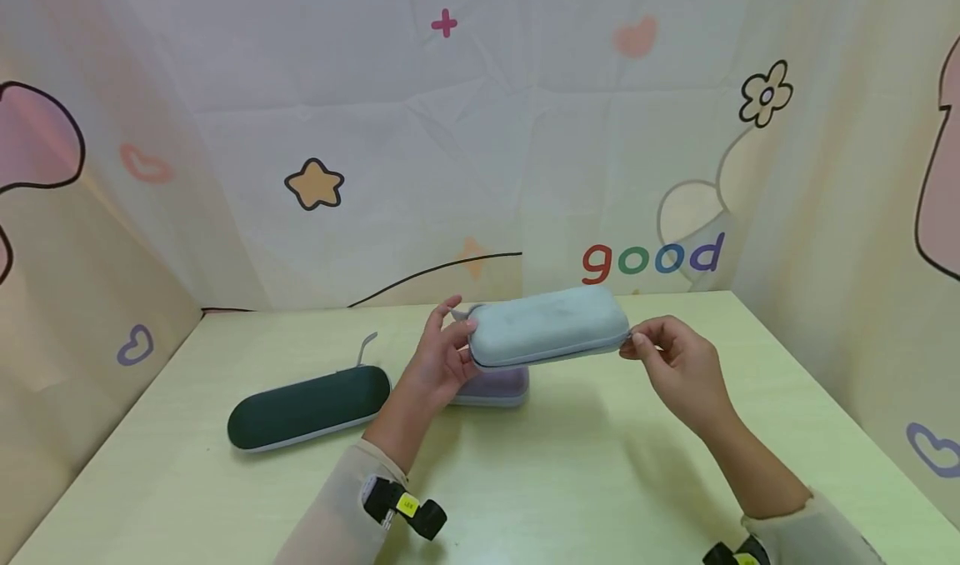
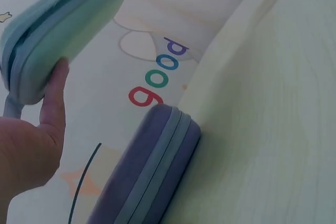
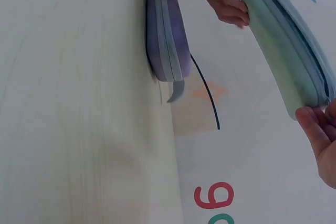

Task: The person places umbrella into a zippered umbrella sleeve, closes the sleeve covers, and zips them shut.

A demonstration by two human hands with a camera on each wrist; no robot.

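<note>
A light blue zippered pencil case [image 1: 551, 325] is held up above the table between both hands. Its left end rests in the left hand [image 1: 441, 363], gripped between thumb and fingers. At the other end the right hand [image 1: 678, 369] pinches the corner by the zipper; whether a zipper pull is between the fingertips cannot be made out. In the right wrist view a dark gap runs along part of the zipper of the pencil case [image 3: 281, 45]. Behind the left hand lies a purple pencil case [image 1: 495, 388], partly hidden in the head view.
A dark green case [image 1: 311, 407] with a grey strap [image 1: 365, 347] lies on the table [image 1: 555, 482] at left. The purple case has a grey tab [image 3: 177, 92] at one end. A printed curtain [image 1: 465, 148] hangs behind the table and along its sides.
</note>
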